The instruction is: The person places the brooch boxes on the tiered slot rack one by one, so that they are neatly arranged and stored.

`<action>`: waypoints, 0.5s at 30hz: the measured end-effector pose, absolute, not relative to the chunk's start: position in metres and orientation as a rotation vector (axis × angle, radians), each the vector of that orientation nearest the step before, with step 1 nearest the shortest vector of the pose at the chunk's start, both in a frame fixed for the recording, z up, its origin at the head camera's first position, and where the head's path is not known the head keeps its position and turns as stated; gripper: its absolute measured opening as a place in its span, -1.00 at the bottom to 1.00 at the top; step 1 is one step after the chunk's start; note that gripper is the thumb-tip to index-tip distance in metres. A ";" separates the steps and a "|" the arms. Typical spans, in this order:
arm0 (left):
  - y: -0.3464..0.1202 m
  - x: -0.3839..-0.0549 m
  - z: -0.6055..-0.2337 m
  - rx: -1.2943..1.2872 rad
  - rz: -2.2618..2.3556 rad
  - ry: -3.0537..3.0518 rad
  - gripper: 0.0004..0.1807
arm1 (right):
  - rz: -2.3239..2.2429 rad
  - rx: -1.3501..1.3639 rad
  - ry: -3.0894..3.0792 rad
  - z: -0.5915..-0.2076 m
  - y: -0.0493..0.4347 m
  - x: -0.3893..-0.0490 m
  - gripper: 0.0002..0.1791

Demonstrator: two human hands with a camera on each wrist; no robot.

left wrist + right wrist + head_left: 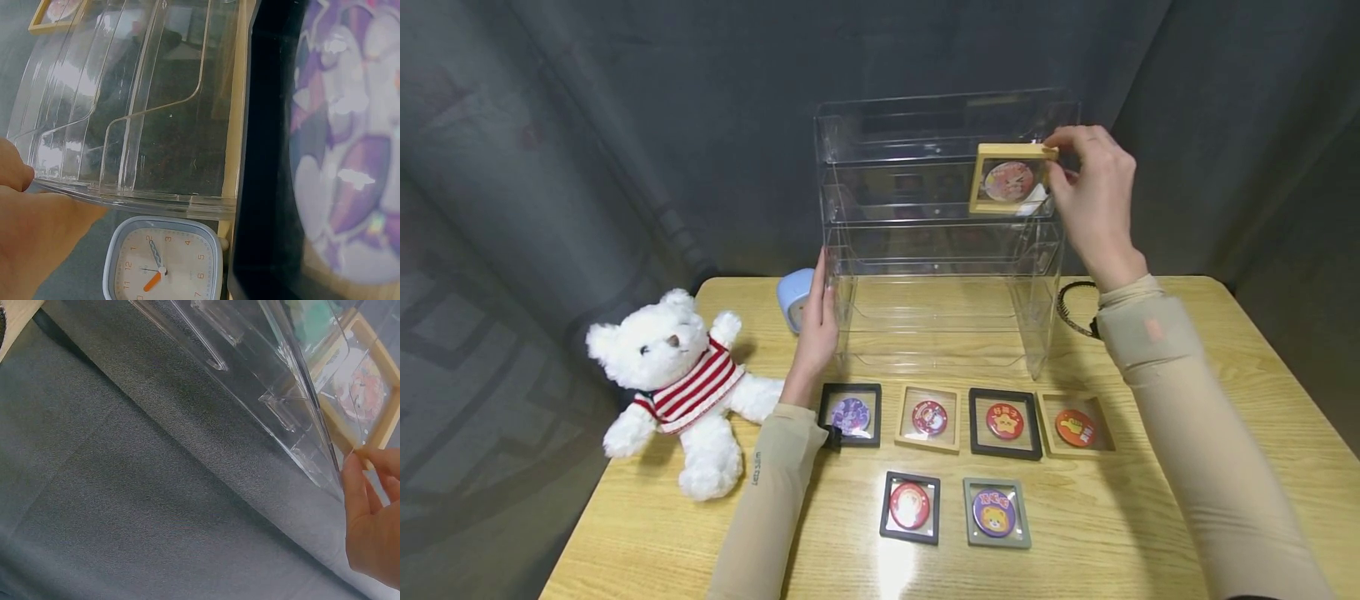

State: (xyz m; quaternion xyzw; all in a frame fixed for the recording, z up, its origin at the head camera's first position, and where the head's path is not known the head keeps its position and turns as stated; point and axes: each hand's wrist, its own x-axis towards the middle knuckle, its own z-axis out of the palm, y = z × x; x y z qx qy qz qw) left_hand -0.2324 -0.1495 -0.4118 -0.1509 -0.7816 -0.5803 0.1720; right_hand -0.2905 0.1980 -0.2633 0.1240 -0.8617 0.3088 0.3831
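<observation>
Head view. The right hand (1097, 187) pinches the yellow frame (979, 182) at its upper right corner, thumb and fingers closed on the rim. The frame stands nearly upright at the upper right front of the clear rack (936, 221); whether it touches a tier cannot be determined. A round badge (1009, 181) shows behind its window. The left hand (816, 329) lies along the rack's left side, fingers extended, gripping nothing evident. Six further frames lie on the table (1060, 533), the black one (851, 442) at left nearest that hand.

Left wrist view. The hand is at the edge of the rack's side panel, above the clock (164, 259). The panel appears thin and glossy; in my judgement it is light, somewhat springy and easily shifted, so a flat steadying contact is suitable.

Right wrist view. The pinch is confirmed at one corner of the frame, close beside the rack's side edge. Judged by appearance, the frame is light and its rim stiff; the window is probably thin film, smooth and liable to dent or smear. Recommended hold: the rim only, preferably at mid-side, since a one-corner pinch may let it swing.
</observation>
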 end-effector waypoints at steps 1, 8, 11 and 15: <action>-0.149 -0.233 -0.412 -0.428 -1.646 -2.217 -0.38 | 0.796 0.317 -2.190 -0.263 0.198 -0.290 -0.78; -0.149 -0.234 -0.412 -0.431 -1.653 -2.216 -0.38 | 0.838 0.338 -2.163 -0.265 0.202 -0.285 -0.76; -0.150 -0.233 -0.411 -0.424 -1.656 -2.218 -0.37 | 0.871 0.355 -2.157 -0.265 0.204 -0.280 -0.74; -0.150 -0.232 -0.411 -0.414 -1.653 -2.227 -0.37 | 0.889 0.363 -2.165 -0.265 0.209 -0.272 -0.69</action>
